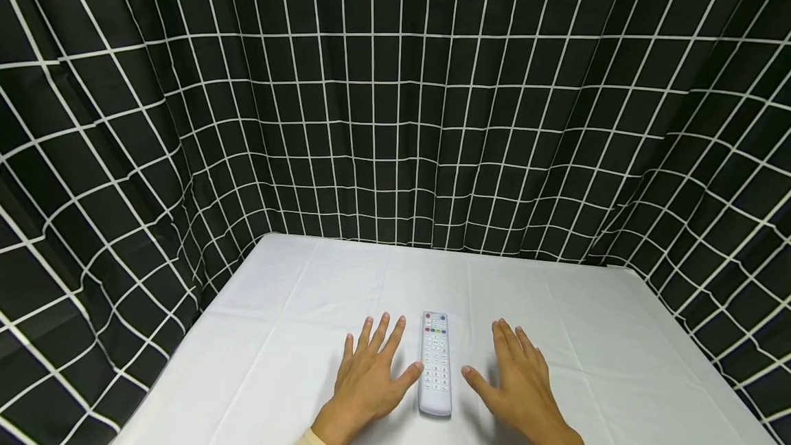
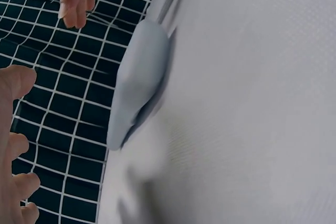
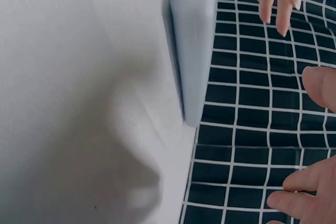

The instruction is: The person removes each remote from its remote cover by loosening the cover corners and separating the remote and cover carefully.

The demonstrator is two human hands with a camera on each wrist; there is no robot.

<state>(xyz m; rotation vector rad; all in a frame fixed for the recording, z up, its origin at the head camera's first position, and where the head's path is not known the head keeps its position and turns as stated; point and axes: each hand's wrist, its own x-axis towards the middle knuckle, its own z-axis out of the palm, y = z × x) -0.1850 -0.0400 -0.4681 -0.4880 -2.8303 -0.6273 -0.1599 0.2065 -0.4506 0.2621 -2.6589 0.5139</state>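
Observation:
A white remote control with rows of buttons, some of them coloured, lies face up on the white-covered table between the two hands. To its left is the left hand, fingers spread and straight, its thumb tip close to the remote's edge; whether they touch I cannot tell. The right hand hovers on the other side, fingers extended and thumb pointing toward the remote, a gap apart. Both hold nothing. Each wrist view shows the pale remote side-on, with fingers of both hands at the edges.
The table has a white cloth with faint creases. Black curtains with a white grid hang behind it and along both sides. Shadows of the hands fall on the cloth.

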